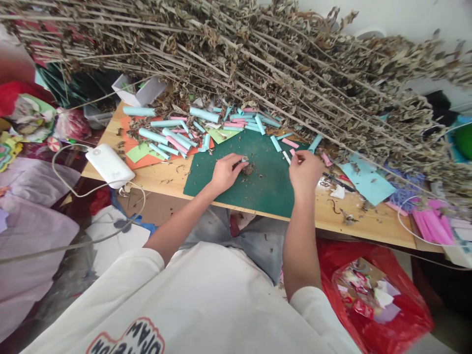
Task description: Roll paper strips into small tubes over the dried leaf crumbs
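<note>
My left hand [225, 173] is closed in a pinch over the dark green mat [217, 184]. A small pale-blue paper tube [244, 159] shows at its fingertips, mostly hidden by the fingers. Just beside those fingertips lies a clump of crumbled dry leaves [250, 169]. My right hand [307, 171] is also closed, fingers pinched together at the mat's right side; what they hold is hidden. Close to its fingertips are a small pink paper piece [292, 152] and a thin white tube [286, 157]. Rolled blue tubes [204, 114] and pink tubes [177, 143] lie beyond the mat.
Dried leafy stalks [236, 59] spread across the back of the wooden table [165, 181]. A white power bank [110, 165] with a cable sits at left. Blue paper [368, 179] and a black pen [338, 182] lie right. A red bag [401, 300] of scraps stands below.
</note>
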`<state>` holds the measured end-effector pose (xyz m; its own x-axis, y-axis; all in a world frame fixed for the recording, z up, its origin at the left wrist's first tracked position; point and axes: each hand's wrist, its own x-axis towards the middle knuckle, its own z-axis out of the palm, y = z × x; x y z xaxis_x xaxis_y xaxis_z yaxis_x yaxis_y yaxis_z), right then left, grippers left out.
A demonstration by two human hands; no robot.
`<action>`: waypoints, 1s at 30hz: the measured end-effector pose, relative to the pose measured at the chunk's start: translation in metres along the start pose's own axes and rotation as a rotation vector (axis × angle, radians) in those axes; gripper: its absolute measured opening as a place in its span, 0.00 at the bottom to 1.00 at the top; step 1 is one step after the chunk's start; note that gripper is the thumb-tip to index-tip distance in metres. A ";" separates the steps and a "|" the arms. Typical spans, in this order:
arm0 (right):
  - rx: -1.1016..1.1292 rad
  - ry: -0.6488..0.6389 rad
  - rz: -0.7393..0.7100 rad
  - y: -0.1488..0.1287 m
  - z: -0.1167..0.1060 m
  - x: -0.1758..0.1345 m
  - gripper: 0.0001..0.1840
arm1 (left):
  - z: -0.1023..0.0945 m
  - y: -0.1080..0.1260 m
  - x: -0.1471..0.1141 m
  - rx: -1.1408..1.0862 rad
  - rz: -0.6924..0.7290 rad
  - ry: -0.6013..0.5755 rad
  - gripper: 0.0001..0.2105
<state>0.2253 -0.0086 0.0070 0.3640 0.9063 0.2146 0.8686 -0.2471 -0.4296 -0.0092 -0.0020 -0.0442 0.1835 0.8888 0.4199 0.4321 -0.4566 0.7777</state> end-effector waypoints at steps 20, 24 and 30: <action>0.648 0.028 0.007 -0.058 -0.016 -0.055 0.07 | 0.000 0.001 0.000 -0.039 0.003 -0.014 0.12; 0.752 0.070 0.003 -0.074 -0.003 -0.071 0.11 | 0.000 -0.001 0.000 -0.040 0.026 -0.008 0.11; 0.760 0.090 -0.081 -0.081 -0.005 -0.070 0.13 | 0.000 0.000 -0.001 -0.052 0.032 -0.025 0.11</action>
<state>0.1308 -0.0540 0.0308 0.3632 0.8721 0.3278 0.4355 0.1521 -0.8872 -0.0096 -0.0029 -0.0441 0.2191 0.8740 0.4338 0.3790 -0.4859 0.7876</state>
